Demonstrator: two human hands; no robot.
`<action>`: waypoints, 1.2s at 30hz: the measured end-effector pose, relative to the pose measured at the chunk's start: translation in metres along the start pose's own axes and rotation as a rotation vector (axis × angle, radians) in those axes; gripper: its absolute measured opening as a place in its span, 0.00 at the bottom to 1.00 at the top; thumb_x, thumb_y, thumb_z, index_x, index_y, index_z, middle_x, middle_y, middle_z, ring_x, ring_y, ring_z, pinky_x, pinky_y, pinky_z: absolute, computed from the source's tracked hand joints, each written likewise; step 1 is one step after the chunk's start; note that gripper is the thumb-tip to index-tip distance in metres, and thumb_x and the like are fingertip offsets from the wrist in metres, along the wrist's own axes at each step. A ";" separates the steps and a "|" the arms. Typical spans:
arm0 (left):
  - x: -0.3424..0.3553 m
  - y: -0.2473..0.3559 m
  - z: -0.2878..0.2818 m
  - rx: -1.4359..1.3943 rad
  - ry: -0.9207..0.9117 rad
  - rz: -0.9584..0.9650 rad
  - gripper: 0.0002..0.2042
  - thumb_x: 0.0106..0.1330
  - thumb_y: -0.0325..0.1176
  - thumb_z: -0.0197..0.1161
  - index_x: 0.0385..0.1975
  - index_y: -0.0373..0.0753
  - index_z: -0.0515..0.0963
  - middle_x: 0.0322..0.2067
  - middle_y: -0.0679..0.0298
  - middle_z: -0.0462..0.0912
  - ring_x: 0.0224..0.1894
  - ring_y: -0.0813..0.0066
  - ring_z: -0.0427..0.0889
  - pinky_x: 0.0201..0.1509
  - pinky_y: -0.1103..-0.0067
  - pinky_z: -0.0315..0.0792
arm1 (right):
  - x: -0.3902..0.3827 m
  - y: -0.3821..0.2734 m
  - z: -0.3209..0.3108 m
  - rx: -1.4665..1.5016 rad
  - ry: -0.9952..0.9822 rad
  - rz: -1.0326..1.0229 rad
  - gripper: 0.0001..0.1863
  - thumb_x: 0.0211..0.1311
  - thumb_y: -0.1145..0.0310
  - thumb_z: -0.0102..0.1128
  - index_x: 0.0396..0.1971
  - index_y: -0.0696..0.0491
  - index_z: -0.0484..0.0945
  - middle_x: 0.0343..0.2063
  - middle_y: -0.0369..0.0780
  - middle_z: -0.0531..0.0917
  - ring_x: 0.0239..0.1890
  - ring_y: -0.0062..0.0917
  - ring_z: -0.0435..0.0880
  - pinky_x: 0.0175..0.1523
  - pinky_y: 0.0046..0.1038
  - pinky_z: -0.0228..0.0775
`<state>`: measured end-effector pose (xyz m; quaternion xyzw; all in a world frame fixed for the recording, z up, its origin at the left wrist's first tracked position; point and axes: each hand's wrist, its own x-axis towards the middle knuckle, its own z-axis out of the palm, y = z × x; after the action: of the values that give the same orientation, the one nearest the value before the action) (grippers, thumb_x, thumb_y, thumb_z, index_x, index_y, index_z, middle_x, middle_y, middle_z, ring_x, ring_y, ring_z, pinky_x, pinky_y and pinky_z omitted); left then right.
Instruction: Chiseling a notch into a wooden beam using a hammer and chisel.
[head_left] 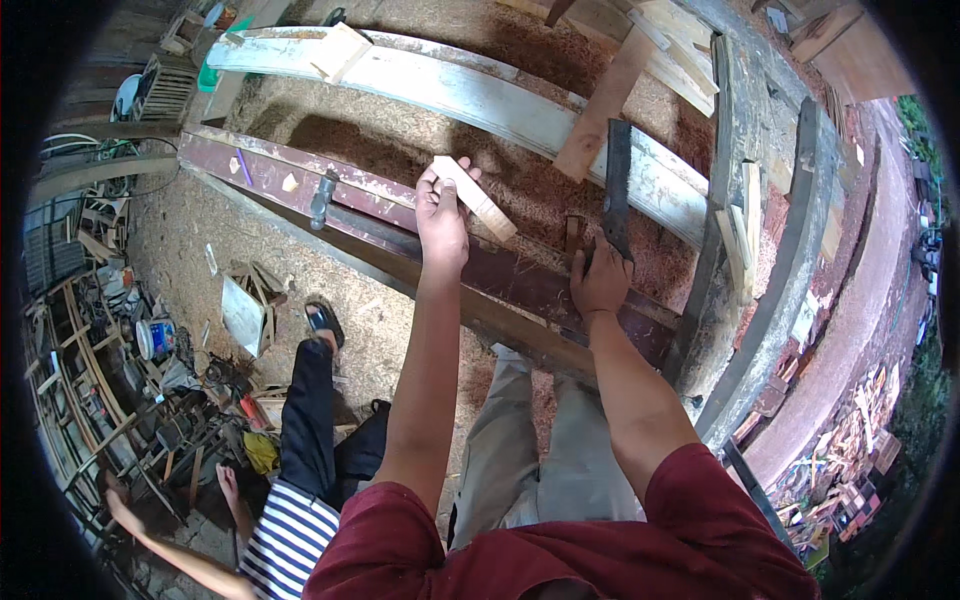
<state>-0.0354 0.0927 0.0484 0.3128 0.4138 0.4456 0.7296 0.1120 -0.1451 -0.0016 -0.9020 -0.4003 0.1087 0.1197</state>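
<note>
My left hand (445, 215) is closed round a short, pale piece of wood (480, 203) with cut-off corners, held above a dark maroon beam. Gripped in my right hand (602, 280) is what looks like a machete (618, 185), its dark, broad blade pointing away from me. The handle is hidden by my fingers. A small brown wooden block (573, 235) stands beside that hand. Farther left on the maroon beam (390, 233) rests a hammer (323, 200), with a purple pencil or marker (243, 167) and a small wood offcut (290, 183) beyond it.
A white-painted board (440, 92) runs across the far side, with a loose plank (603, 105) over it. Heavy grey timbers (770, 270) stand at right, with wood strips (742, 235) against them. Another person in a striped shirt (292, 540) is at lower left. Sawdust covers the ground.
</note>
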 end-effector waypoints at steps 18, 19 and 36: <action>-0.016 0.018 0.011 0.301 -0.062 0.161 0.15 0.79 0.19 0.61 0.63 0.32 0.75 0.51 0.57 0.88 0.50 0.74 0.89 0.58 0.78 0.82 | 0.002 0.000 0.005 -0.001 0.066 -0.035 0.32 0.78 0.54 0.58 0.76 0.51 0.70 0.52 0.48 0.89 0.54 0.44 0.85 0.62 0.47 0.68; -0.015 0.017 0.008 0.400 -0.080 0.203 0.13 0.79 0.20 0.62 0.59 0.33 0.77 0.48 0.59 0.89 0.48 0.79 0.88 0.53 0.80 0.82 | 0.003 -0.002 0.003 0.023 0.066 -0.031 0.32 0.78 0.54 0.58 0.76 0.51 0.70 0.52 0.48 0.89 0.54 0.44 0.85 0.63 0.47 0.68; -0.039 -0.053 -0.026 1.289 -0.237 0.554 0.18 0.62 0.22 0.67 0.54 0.35 0.79 0.50 0.48 0.80 0.56 0.41 0.77 0.62 0.54 0.72 | 0.002 0.000 0.007 0.008 0.099 -0.049 0.32 0.76 0.58 0.60 0.75 0.52 0.69 0.47 0.47 0.90 0.50 0.43 0.86 0.61 0.47 0.69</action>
<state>-0.0480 0.0382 0.0055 0.8222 0.4180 0.2442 0.2993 0.1117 -0.1430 -0.0083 -0.8958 -0.4153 0.0625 0.1455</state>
